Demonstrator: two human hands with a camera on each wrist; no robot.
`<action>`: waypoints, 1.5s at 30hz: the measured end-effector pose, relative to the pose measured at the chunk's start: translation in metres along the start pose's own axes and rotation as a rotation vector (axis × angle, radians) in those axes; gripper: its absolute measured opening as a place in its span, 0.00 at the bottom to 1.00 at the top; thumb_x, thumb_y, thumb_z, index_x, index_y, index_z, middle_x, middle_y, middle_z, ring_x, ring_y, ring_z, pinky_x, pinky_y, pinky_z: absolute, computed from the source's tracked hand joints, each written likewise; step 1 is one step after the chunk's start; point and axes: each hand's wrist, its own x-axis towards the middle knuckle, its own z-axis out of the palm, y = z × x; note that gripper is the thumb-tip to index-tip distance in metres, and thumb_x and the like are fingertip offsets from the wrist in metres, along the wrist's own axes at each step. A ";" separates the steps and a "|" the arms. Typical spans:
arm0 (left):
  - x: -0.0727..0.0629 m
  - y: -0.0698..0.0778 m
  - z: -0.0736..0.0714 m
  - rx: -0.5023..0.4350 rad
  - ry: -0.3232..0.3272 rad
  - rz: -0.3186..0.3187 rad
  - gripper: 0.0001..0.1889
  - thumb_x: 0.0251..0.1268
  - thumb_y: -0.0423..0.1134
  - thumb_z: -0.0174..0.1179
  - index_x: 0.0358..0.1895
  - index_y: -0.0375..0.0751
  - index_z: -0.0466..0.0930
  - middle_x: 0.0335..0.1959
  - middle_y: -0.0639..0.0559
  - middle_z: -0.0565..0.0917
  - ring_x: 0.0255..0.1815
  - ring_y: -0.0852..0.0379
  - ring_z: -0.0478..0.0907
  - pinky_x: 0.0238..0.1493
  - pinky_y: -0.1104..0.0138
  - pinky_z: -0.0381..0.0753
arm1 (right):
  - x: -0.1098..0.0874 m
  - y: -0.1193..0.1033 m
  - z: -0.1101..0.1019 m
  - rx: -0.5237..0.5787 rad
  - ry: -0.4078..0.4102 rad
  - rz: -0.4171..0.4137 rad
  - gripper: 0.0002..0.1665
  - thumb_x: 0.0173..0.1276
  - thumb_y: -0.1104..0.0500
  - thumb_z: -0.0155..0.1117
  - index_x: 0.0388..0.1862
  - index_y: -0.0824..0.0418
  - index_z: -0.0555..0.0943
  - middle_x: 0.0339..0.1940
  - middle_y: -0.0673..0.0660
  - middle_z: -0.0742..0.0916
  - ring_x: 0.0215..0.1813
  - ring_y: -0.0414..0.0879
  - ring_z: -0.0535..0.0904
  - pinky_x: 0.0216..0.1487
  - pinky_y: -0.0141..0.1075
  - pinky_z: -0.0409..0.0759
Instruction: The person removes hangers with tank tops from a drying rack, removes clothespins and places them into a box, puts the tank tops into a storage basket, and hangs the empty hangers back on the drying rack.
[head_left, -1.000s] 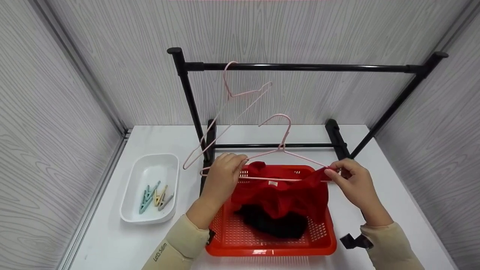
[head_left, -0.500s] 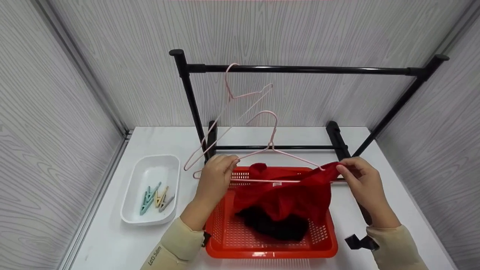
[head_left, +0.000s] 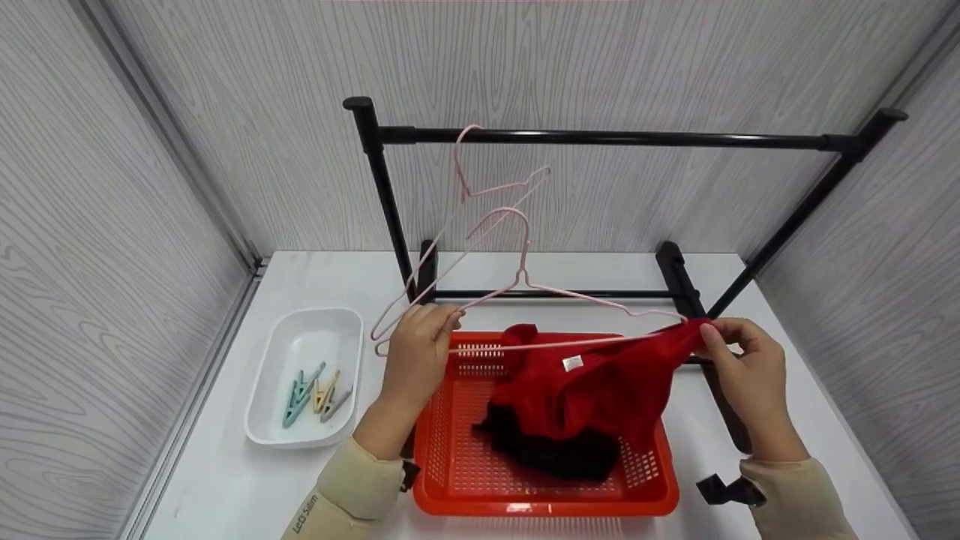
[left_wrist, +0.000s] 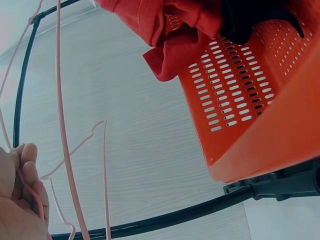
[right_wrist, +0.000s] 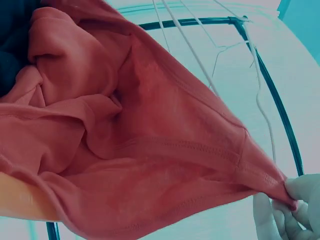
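Note:
My left hand (head_left: 418, 346) grips the left arm of a pink wire hanger (head_left: 523, 279), with its hook upward and its frame slanting over the basket. My right hand (head_left: 752, 367) pinches a corner of a red garment (head_left: 626, 382), pulled up over the hanger's right end. A white label (head_left: 573, 363) shows at the garment's neckline. In the right wrist view the red cloth (right_wrist: 165, 165) stretches from the fingertips toward the basket. The rest of the garment lies on a black cloth (head_left: 555, 454) inside the red perforated basket (head_left: 546, 508).
A second pink hanger (head_left: 457, 232) hangs from the bar of a black rack (head_left: 622, 137) behind the basket. On the left stands a white tray (head_left: 304, 319) with several clothespins (head_left: 301, 390). Wood-patterned walls (head_left: 600, 60) enclose the table.
The right hand has drawn the red garment's corner outward to the right, over the hanger's end. The left hand and the hanger have shifted left, and the hook stands slightly higher.

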 end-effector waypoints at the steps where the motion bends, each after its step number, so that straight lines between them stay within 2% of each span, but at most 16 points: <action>1: 0.000 0.000 0.000 -0.005 0.011 -0.005 0.06 0.70 0.35 0.61 0.37 0.38 0.85 0.28 0.52 0.83 0.31 0.53 0.77 0.36 0.62 0.78 | -0.001 0.000 0.000 -0.006 0.005 0.001 0.08 0.69 0.65 0.67 0.40 0.72 0.83 0.29 0.50 0.85 0.29 0.35 0.84 0.34 0.25 0.82; 6: 0.001 0.000 0.000 -0.017 0.040 -0.013 0.07 0.71 0.37 0.61 0.36 0.39 0.85 0.27 0.52 0.83 0.33 0.53 0.78 0.38 0.62 0.78 | -0.006 -0.001 0.002 -0.023 -0.023 -0.001 0.09 0.70 0.62 0.66 0.40 0.70 0.84 0.30 0.52 0.86 0.31 0.38 0.84 0.36 0.24 0.82; 10: 0.001 0.001 0.000 -0.015 0.040 -0.011 0.07 0.71 0.38 0.60 0.36 0.40 0.85 0.27 0.53 0.83 0.32 0.53 0.77 0.36 0.62 0.77 | -0.010 -0.001 0.010 -0.014 -0.057 0.008 0.08 0.69 0.64 0.67 0.39 0.70 0.83 0.31 0.53 0.87 0.32 0.39 0.84 0.36 0.25 0.82; 16: 0.000 0.002 0.001 -0.020 0.050 -0.011 0.06 0.71 0.36 0.61 0.36 0.40 0.85 0.27 0.53 0.83 0.31 0.53 0.76 0.35 0.61 0.77 | -0.017 0.001 0.028 -0.089 -0.146 -0.008 0.05 0.67 0.68 0.68 0.40 0.70 0.84 0.33 0.60 0.86 0.32 0.37 0.82 0.34 0.23 0.81; 20: 0.000 0.003 0.002 -0.026 0.048 -0.007 0.06 0.71 0.36 0.61 0.36 0.39 0.84 0.27 0.53 0.83 0.31 0.53 0.76 0.35 0.61 0.76 | -0.024 0.001 0.040 -0.077 -0.211 -0.015 0.05 0.68 0.65 0.69 0.39 0.67 0.84 0.34 0.59 0.86 0.33 0.38 0.83 0.34 0.25 0.83; 26: -0.002 0.003 0.005 -0.018 0.022 -0.010 0.06 0.71 0.37 0.61 0.36 0.40 0.84 0.28 0.52 0.82 0.31 0.53 0.75 0.35 0.63 0.76 | -0.040 0.001 0.060 -0.035 -0.386 0.010 0.06 0.67 0.62 0.70 0.39 0.62 0.83 0.33 0.55 0.84 0.31 0.43 0.83 0.33 0.33 0.85; 33: -0.002 0.005 0.005 -0.024 0.032 -0.006 0.06 0.70 0.36 0.61 0.36 0.39 0.84 0.27 0.52 0.82 0.31 0.53 0.75 0.35 0.63 0.76 | -0.053 0.000 0.077 -0.100 -0.630 0.029 0.08 0.67 0.55 0.70 0.42 0.54 0.82 0.35 0.49 0.85 0.33 0.42 0.82 0.37 0.33 0.84; 41: -0.002 0.004 0.006 -0.018 0.039 -0.008 0.06 0.70 0.36 0.61 0.35 0.40 0.84 0.27 0.53 0.82 0.30 0.54 0.75 0.35 0.63 0.76 | -0.057 0.002 0.082 -0.139 -0.749 -0.012 0.08 0.67 0.54 0.70 0.44 0.48 0.84 0.39 0.41 0.86 0.42 0.42 0.80 0.48 0.33 0.82; 45: -0.003 0.003 0.007 -0.017 0.041 -0.004 0.06 0.70 0.36 0.61 0.35 0.39 0.84 0.27 0.52 0.82 0.30 0.53 0.75 0.34 0.63 0.76 | -0.058 0.003 0.082 -0.155 -0.834 -0.005 0.10 0.67 0.54 0.70 0.47 0.48 0.85 0.42 0.43 0.86 0.44 0.42 0.81 0.49 0.33 0.82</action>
